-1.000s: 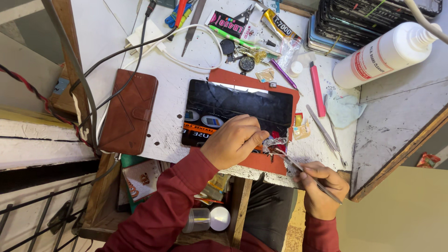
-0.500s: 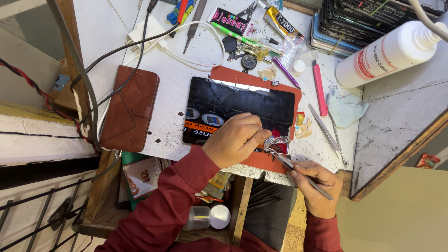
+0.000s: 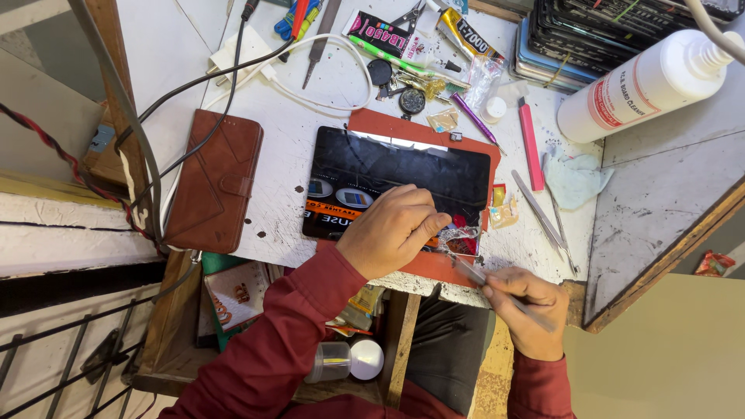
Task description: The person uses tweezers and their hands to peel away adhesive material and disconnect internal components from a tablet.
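Item: black tablet (image 3: 403, 174), glossy screen up, lying flat on a red-orange mat (image 3: 423, 128) at the near middle of the white, scuffed bench (image 3: 295, 167); coloured stickers showed along its near left edge, and a crumpled silvery film (image 3: 459, 233) lifted at its near right corner. Your left hand (image 3: 392, 230) rested on that near edge, fingers curled narrow and pressing at the film. Your right hand (image 3: 528, 306) sat just off the bench's near edge, closed around slim metal tweezers (image 3: 473, 273) whose tips pointed at the same corner. Containers: a large white bottle (image 3: 648, 81) lay tilted at the far right, contents not visible; a stack of dark trays (image 3: 621, 27) stood beside it; a small clear jar with a white lid (image 3: 345, 361) lay on the lower shelf. Surroundings: a brown wallet case (image 3: 217, 178) lay left of the mat, well apart; a pink tool (image 3: 531, 143), spare tweezers (image 3: 539, 209) and a pale blue cloth (image 3: 574, 177) crowded the right. Open room remained only in the strip between case and mat.
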